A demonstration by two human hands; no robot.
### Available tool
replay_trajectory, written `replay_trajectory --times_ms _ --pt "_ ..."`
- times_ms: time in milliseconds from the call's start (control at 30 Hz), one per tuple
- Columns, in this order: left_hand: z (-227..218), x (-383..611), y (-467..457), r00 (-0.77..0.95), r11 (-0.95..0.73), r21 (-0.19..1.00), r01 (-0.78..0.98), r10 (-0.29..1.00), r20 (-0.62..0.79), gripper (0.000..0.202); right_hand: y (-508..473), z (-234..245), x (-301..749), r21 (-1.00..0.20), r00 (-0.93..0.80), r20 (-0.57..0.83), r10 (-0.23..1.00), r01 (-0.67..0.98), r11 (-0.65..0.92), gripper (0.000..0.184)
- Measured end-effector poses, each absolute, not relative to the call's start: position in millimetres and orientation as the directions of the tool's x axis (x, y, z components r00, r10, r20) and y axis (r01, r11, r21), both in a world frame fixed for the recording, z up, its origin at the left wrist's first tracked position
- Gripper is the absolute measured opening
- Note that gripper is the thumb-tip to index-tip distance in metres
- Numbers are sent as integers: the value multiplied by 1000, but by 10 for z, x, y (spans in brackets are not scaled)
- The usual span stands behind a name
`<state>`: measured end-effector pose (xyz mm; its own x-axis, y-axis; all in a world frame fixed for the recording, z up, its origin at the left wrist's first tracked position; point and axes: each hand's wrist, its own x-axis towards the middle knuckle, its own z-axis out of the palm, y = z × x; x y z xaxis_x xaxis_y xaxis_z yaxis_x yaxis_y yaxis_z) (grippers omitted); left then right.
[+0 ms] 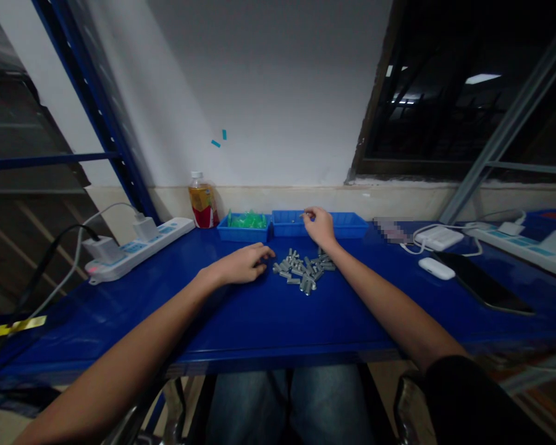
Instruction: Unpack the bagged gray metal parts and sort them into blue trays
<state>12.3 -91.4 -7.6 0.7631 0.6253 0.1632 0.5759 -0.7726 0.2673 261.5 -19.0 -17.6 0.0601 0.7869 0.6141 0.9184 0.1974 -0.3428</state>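
A pile of several small grey metal cylinders (304,271) lies on the blue table (278,315). My left hand (243,264) rests palm down just left of the pile, fingers curled with the tips at the nearest pieces. My right hand (319,225) is raised behind the pile, over the front wall of a blue tray (349,225), and pinches a small metal piece (304,214) between thumb and fingers. A second blue tray (243,232) to the left holds green plastic parts (247,219).
A drink bottle (202,200) stands by the wall. A white power strip (134,246) with plugged chargers lies at left. At right lie a white earbud case (435,267), a dark phone (484,283), a white charger (438,237) and another power strip (528,247).
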Motion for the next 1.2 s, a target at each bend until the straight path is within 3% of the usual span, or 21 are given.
replay_trajectory --times_ms 133,400,633,800,967,1067,1200 --pt "-160 200 -899 797 -830 238 505 554 241 30 -16 -15 2642 -313 50 475 879 943 115 28" --pt "-91 204 -914 801 -814 245 527 572 178 18 372 268 2563 -208 7 56 998 978 5 22" --pt "-4 194 -983 819 -813 319 487 552 154 25 266 232 2408 -170 -51 -76 996 985 37 30" --pt "-27 182 -943 827 -807 359 468 544 145 21 165 245 2389 -186 -64 3 998 980 63 26" --pt "-15 149 -901 759 -793 325 516 599 254 15 -280 146 2315 -226 -120 311 943 954 196 25" --pt "-15 154 -902 662 -753 398 525 654 365 16 -669 -8 2253 -221 -261 467 845 891 397 21" --pt "-34 201 -925 545 -727 520 449 684 485 18 -1025 -140 2135 -199 -500 599 626 664 721 20"
